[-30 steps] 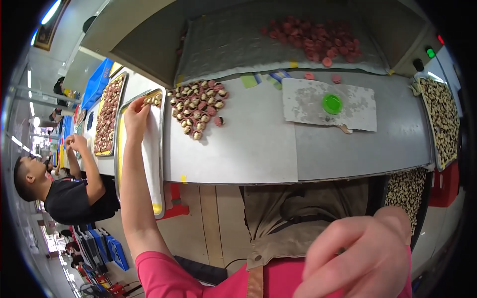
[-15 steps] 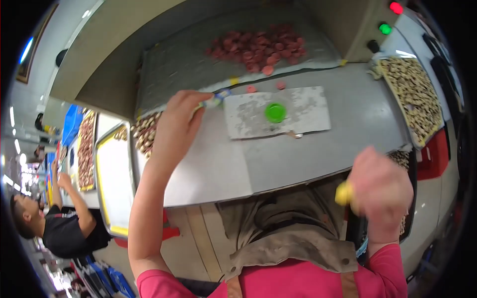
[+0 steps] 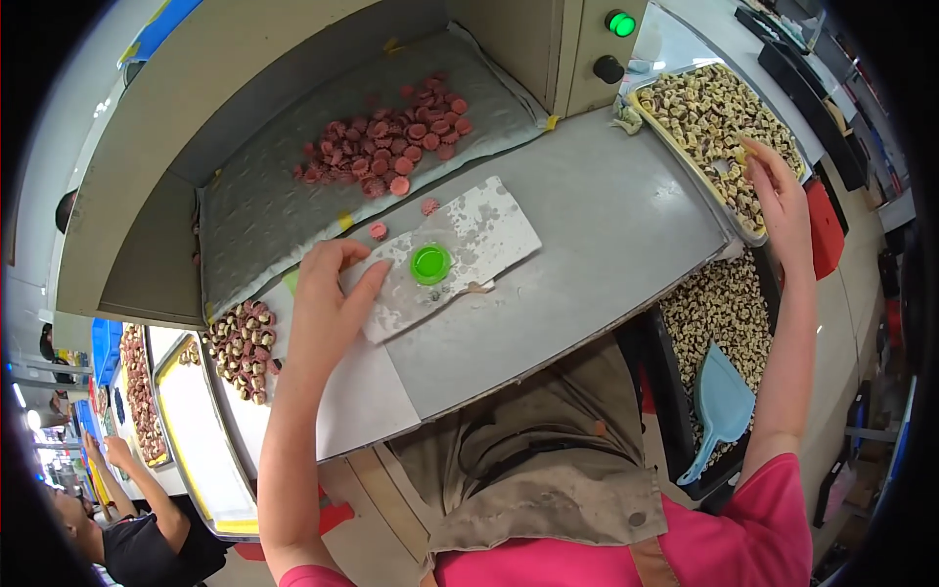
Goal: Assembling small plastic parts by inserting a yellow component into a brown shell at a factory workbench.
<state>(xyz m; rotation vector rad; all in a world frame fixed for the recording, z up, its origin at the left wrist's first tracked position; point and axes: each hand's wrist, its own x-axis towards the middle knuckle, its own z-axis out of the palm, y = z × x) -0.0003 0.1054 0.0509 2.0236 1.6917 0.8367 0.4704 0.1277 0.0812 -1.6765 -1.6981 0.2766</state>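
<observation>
My left hand (image 3: 335, 293) is at the left end of a speckled white board (image 3: 504, 230), thumb and fingers apart with nothing visible between them. On the board sits a round bright green piece (image 3: 430, 263) in a clear rim. Two small pink fluted cups, one of them this cup (image 3: 379, 231), lie behind the board. My right hand (image 3: 780, 196) reaches over a shallow tray (image 3: 693, 177) at the far right. Its thumb and fingers are apart, the tips at the small cream-and-dark pieces (image 3: 714, 108) there; I see nothing held.
Under the hood, a heap of pink cups (image 3: 381, 147) lies on a grey cloth. Pink-and-cream pieces (image 3: 242, 347) lie left of my left arm, beside a yellow-edged tray (image 3: 201, 421). A pale blue scoop (image 3: 724, 396) rests in a dark bin below. Another person (image 3: 161, 533) works at far left.
My view has turned right. My right hand has moved from beside the apron to the tray; the yellow thing at it no longer shows. My left hand now sits nearer the board.
</observation>
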